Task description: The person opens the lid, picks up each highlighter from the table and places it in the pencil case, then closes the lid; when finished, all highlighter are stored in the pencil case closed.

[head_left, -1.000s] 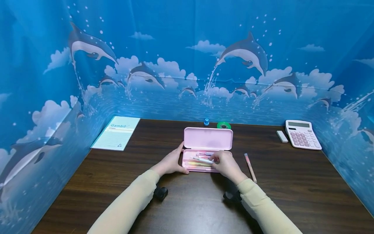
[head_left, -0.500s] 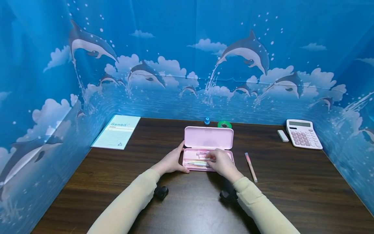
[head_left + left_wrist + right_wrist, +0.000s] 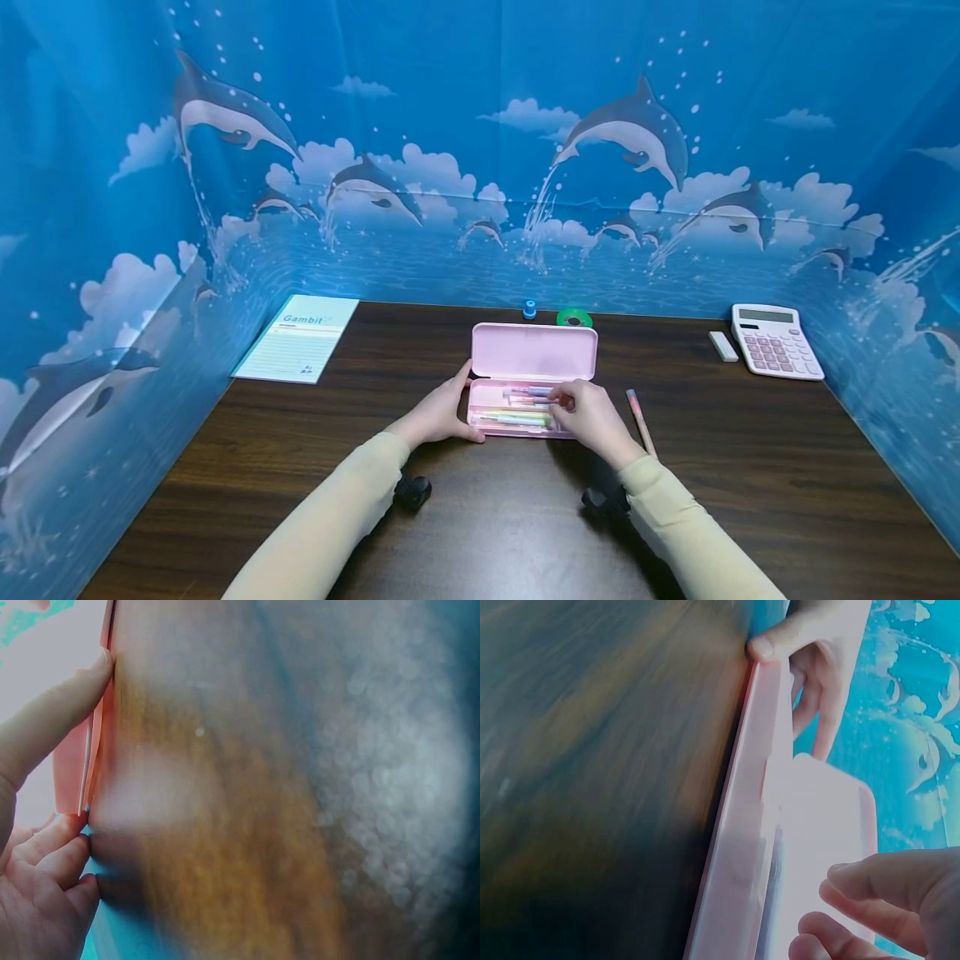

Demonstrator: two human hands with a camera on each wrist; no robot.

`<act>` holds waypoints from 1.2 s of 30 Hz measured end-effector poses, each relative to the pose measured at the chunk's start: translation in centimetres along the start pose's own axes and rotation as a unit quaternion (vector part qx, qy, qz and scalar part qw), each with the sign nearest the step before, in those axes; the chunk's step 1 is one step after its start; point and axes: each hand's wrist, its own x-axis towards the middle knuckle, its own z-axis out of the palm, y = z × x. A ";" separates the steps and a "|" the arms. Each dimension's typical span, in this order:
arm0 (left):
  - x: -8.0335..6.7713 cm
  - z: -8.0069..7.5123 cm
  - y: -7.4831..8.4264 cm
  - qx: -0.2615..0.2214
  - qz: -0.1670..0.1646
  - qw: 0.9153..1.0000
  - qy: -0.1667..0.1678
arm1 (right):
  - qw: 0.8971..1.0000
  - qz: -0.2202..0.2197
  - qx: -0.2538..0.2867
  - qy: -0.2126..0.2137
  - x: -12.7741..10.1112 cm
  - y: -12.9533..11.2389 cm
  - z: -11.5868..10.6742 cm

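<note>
A pink pencil case (image 3: 534,351) stands with its lid raised in the head view. Several pens (image 3: 517,418) lie lengthwise in its tray, in pale yellow, green, white and purple. At the case's left end my left hand (image 3: 442,410) grips it, thumb at the front corner and fingers behind; the left wrist view shows that thumb (image 3: 71,694) against the case's edge. My right hand (image 3: 592,418) hovers over the tray's right part with loosely bent fingers. Nothing shows between its thumb and fingers (image 3: 885,900) in the right wrist view. It hides the tray's right end.
A pink and beige pen (image 3: 640,423) lies on the dark wooden table right of the case. Behind the case are a small blue object (image 3: 529,309) and a green tape roll (image 3: 574,317). A notepad (image 3: 300,340) lies left; a white eraser-like block (image 3: 723,347) and calculator (image 3: 777,342) lie right.
One second ago my right hand pinched a whitish pen above the tray. That pen now lies among the others, let go, and the hand has shifted slightly right. My left hand stays put.
</note>
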 end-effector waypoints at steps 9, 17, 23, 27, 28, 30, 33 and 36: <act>0.0 -0.1 0.1 0.001 -0.005 1.000 -0.004 | 0.999 0.028 -0.016 0.019 -1.3 2.5 -1.9; -0.1 -0.2 0.3 -0.002 -0.013 1.000 -0.007 | 0.997 0.073 -0.038 0.008 -2.9 5.3 -4.1; -0.2 -0.3 0.3 -0.003 -0.013 1.000 -0.010 | 0.992 0.113 -0.050 -0.004 -3.9 6.9 -5.2; -0.1 -0.3 0.2 0.000 -0.014 1.000 -0.010 | 0.989 0.139 -0.048 -0.012 -4.6 7.8 -5.6; -0.1 -0.3 0.2 -0.001 -0.013 1.000 -0.008 | 0.989 0.141 -0.049 -0.014 -4.7 8.0 -5.7; -0.1 -0.3 0.2 0.000 -0.011 1.000 -0.007 | 0.988 0.143 -0.054 -0.017 -4.9 8.3 -5.9; -0.1 -0.2 0.2 0.000 -0.007 1.000 -0.006 | 0.987 0.147 -0.059 -0.025 -5.3 8.7 -6.0; -0.2 -0.2 0.3 -0.002 -0.008 1.000 -0.008 | 0.986 0.154 -0.057 -0.034 -5.5 8.8 -6.1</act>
